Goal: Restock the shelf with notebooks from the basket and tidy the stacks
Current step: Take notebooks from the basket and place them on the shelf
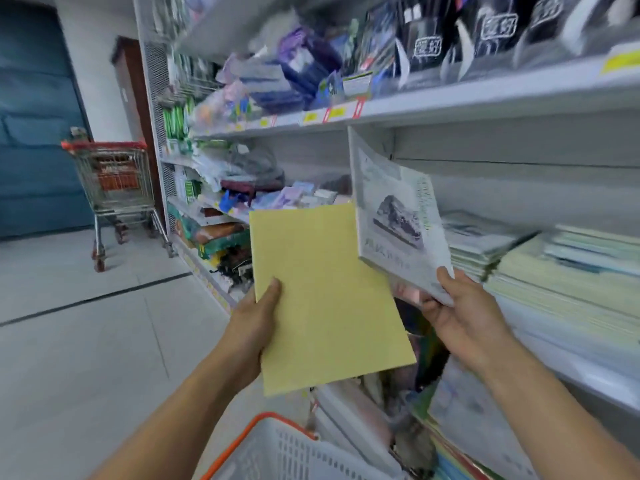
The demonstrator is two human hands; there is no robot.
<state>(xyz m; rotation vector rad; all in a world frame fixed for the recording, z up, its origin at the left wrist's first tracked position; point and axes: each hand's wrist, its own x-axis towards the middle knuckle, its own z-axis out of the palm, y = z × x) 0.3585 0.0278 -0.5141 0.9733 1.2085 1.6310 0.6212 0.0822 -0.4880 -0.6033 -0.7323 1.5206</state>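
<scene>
Basket [277, 452] at bottom edge of view, nearest the lens: grey-white perforated plastic with an orange rim, only its upper corner showing; contents cannot be made out. Above it, left hand [254, 317] grips a yellow notebook [325, 299] at its lower left edge, thumb laid across the cover, fingers hidden behind. Cover is plain pale yellow, no print visible, held roughly upright and tilted a little clockwise. Right hand [457, 306] pinches the bottom corner of a grey-white notebook [394, 216], thumb on the facing cover; it carries a dark printed picture at centre and greenish lettering down the right margin, text too blurred to read. More than one book may be in this grip, cannot tell. Its lower left corner overlaps the yellow cover's upper right. Both are held in the air in front of the middle shelf [571, 362], not resting on it. On that shelf, right of the hands, stacks of notebooks [540, 268]: pale green and white covers, piled flat, edges uneven. Upper shelf [450, 102] holds dark packaged goods, with yellow price tags on its edge. Shopping cart [114, 188], red handle, stands well apart down the aisle on the tiled floor [86, 341].
</scene>
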